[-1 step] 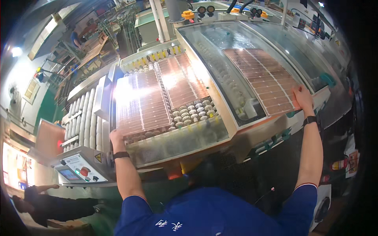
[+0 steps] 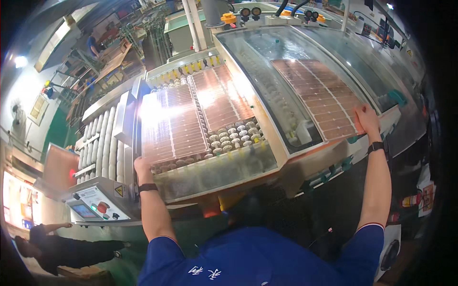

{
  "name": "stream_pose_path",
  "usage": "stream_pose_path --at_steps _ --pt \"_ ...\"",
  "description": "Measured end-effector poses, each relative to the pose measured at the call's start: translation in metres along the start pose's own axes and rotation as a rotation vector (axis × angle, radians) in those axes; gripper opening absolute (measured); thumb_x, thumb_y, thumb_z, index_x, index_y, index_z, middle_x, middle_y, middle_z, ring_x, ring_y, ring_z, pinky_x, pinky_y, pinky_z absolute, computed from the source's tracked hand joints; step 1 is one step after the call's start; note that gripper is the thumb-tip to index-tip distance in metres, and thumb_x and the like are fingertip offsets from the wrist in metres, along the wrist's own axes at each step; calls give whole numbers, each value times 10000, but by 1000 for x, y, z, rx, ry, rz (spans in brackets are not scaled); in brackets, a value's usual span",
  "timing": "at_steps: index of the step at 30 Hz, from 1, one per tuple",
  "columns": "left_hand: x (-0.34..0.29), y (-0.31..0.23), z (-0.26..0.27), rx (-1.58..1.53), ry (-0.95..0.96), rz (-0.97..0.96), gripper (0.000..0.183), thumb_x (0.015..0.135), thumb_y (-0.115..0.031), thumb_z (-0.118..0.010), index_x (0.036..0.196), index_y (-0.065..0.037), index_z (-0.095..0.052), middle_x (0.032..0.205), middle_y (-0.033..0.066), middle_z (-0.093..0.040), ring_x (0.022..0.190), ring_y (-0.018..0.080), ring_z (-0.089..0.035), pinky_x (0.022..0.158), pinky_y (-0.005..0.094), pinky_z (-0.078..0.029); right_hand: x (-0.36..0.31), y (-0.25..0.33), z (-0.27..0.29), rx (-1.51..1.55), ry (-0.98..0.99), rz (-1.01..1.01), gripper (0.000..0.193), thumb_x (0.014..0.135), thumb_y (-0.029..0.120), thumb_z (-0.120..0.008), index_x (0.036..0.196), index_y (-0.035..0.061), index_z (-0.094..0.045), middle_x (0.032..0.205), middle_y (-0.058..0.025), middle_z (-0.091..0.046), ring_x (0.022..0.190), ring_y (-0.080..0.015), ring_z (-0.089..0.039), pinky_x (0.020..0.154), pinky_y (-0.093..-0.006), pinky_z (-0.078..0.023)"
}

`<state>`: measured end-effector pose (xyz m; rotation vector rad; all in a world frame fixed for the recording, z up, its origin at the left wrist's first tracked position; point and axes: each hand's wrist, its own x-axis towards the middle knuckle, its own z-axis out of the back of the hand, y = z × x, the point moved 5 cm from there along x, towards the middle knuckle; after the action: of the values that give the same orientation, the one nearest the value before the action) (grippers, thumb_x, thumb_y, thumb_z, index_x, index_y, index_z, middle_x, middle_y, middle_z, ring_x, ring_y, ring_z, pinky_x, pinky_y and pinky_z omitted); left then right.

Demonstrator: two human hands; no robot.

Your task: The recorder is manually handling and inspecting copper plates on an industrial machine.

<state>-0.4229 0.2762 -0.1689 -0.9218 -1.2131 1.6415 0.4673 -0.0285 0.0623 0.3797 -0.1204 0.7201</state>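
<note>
My right hand (image 2: 367,120) is closed on the near right corner of a thin copper panel (image 2: 322,90), thumb and fingers pinching its edge. That panel, marked with pale lines in a grid, lies over the glass cover of the machine. At the near left corner of another copper panel (image 2: 179,128), my left hand (image 2: 142,167) is closed on its edge; its fingertips are partly hidden. This panel rests over rows of white conveyor wheels (image 2: 238,136) and shines with glare. A third copper panel (image 2: 222,102) lies beside it, farther back, with no hand on it.
White rollers (image 2: 106,145) stand left of the wheels. Below them is a control box (image 2: 98,206) with a screen and red button. The glass cover's frame (image 2: 253,95) rises between the panels. Another person (image 2: 71,250) stands at the lower left.
Both my hands stay on the same panel corners, with hardly any movement. The other person at the lower left has shifted a foot slightly.
</note>
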Motion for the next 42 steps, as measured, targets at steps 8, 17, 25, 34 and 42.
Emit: stream_pose_path --at_steps 8,17,25,34,42 --pt "-71 -67 -138 745 423 -352 510 776 -336 -734 1110 41 -659 1204 324 -607 1158 474 -560 988 471 -465 0 -24 -1 -22 -44 -9 534 885 531 -535 1090 54 -655 1088 -210 -684 1051 -426 -627 868 -485 -487" --pt "-94 -72 -165 1125 575 -312 934 749 -451 -778 1485 -31 -385 1508 260 -384 1424 460 -307 1147 470 -350 5 -29 -4 10 44 -44 505 874 513 -541 1098 78 -670 1117 -210 -683 1073 -408 -632 883 -469 -487" --pt "-142 -121 -213 754 569 -536 663 828 -355 -719 1304 74 -549 1313 280 -575 1263 438 -511 1077 465 -419 -20 8 0 -92 147 57 496 900 560 -515 957 120 -736 843 -127 -733 837 -294 -712 760 -409 -529" --pt "-314 -212 -321 -636 1174 362 397 1027 -233 -525 1359 -16 -498 1250 120 -626 1163 245 -591 974 421 -479 -79 86 1 66 180 317 446 881 473 -647 730 53 -645 785 -151 -706 785 -328 -702 697 -413 -534" --pt "-310 -212 -317 -744 1052 347 272 984 -41 -504 1239 41 -550 953 56 -643 794 136 -619 772 306 -538 -52 55 8 -3 -142 438 433 897 429 -628 886 3 -703 1023 -195 -692 953 -390 -653 810 -458 -515"
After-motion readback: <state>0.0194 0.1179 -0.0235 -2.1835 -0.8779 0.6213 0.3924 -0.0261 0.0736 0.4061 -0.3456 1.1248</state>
